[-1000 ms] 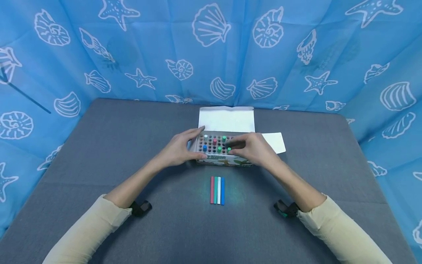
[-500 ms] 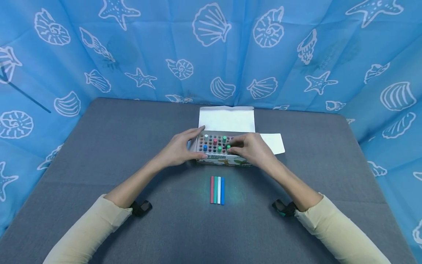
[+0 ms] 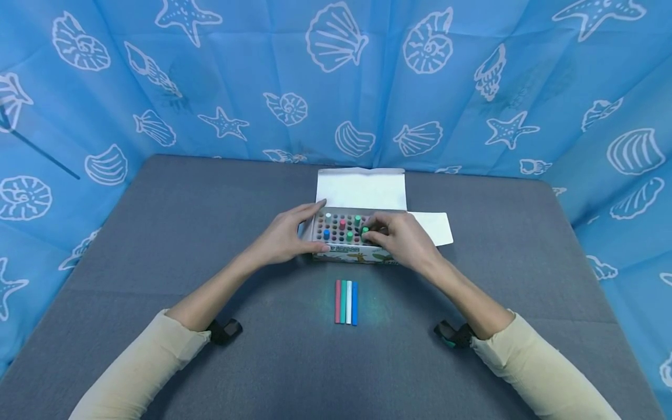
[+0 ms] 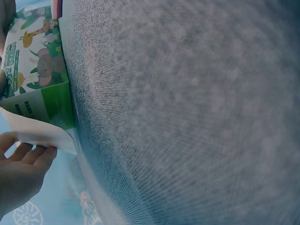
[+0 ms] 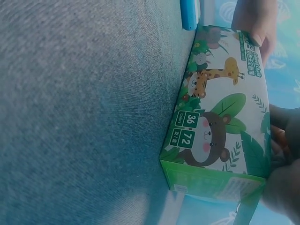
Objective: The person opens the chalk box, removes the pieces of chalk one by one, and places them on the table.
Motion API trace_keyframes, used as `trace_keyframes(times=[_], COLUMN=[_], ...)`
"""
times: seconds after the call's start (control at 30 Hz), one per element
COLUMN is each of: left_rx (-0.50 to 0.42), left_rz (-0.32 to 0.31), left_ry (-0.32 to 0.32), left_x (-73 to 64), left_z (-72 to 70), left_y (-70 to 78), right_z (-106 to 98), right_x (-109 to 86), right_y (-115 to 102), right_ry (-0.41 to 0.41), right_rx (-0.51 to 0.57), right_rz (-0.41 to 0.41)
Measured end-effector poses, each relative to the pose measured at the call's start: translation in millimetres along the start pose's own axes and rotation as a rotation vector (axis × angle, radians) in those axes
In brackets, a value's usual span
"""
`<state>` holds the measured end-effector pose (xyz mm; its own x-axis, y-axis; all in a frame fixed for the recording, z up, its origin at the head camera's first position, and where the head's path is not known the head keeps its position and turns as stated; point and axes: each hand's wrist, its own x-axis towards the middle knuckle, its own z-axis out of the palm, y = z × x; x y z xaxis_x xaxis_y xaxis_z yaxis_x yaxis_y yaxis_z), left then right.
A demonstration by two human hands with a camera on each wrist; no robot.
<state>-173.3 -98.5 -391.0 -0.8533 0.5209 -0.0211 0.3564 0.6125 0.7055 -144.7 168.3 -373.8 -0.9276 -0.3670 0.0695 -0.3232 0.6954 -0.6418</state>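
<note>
A chalk box (image 5: 213,98) printed with cartoon animals stands on the table, its white lid (image 3: 361,189) folded back. Rows of round holes show in its top. A white chalk (image 3: 328,217), a red chalk (image 3: 342,224), a blue chalk (image 3: 326,234) and green chalks (image 3: 349,236) poke up from it. My left hand (image 3: 283,234) holds the box's left end, thumb along the front edge. Over the right part, my right hand (image 3: 404,236) pinches a green chalk (image 3: 365,231) between thumb and fingers; its lower end is hidden.
A red chalk (image 3: 338,301), a green chalk (image 3: 343,302), a white chalk (image 3: 349,302) and a blue chalk (image 3: 354,303) lie side by side on the grey tabletop (image 3: 236,373) before the box. A side flap (image 3: 433,227) sticks out right. A blue seashell curtain (image 3: 236,70) hangs behind.
My right hand's fingers have shifted slightly, and the green chalk's top stands a little farther back and higher. My left hand and the box have stayed put.
</note>
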Motion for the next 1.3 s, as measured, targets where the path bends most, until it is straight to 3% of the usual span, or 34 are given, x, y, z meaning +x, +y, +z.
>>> trace_keyframes(times=[0.3, 0.6, 0.83, 1.1, 1.3], left_rx=[0.016, 0.017, 0.017, 0.017, 0.012], left_rz=[-0.016, -0.01, -0.004, -0.003, -0.013], left_ry=[-0.001, -0.003, 0.0, -0.002, -0.008], left_x=[0.1, 0.1, -0.5, -1.1, -1.2], left_z=[-1.4, -1.5, -0.4, 0.1, -0.6], left_y=[2.1, 2.4, 1.5, 1.0, 2.1], right_z=[-1, 1, -5, -11, -11], right_x=[-3.3, -7.2, -10.4, -18.5, -27.5], right_y=[3, 5, 3, -2, -6], right_ry=[0.057, 0.254, 0.351, 0.332, 0.29], right_rx=[0.07, 0.23, 0.304, 0.415, 0.437], right_rz=[-0.027, -0.095, -0.132, -0.06, 0.001])
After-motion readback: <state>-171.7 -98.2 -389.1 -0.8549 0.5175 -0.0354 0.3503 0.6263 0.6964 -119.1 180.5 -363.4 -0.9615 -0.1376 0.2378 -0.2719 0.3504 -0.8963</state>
